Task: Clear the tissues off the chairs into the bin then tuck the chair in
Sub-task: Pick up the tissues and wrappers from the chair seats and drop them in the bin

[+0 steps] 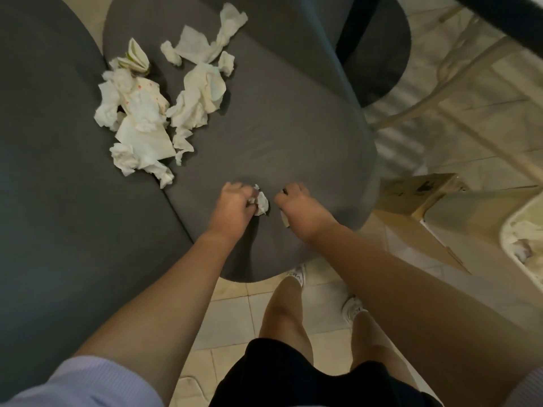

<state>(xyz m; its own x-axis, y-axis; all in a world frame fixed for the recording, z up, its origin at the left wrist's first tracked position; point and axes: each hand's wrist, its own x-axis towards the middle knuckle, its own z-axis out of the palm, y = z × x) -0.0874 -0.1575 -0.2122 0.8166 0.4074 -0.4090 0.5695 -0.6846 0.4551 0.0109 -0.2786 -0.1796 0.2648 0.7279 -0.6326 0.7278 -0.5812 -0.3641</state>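
Matt grey cloth chair seat (pixel 264 127), crumpled white paper tissues (pixel 141 118) — glossy floor tiles (pixel 235 312)

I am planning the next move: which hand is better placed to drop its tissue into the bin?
Probably right: the right hand is nearer the bin at the right edge, and its grip already holds a tissue.

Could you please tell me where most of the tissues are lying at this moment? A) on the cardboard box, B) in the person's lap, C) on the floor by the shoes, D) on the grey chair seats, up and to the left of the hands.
D: the tissue pile lies on the grey seats, beyond the left hand, which clutches one small tissue.
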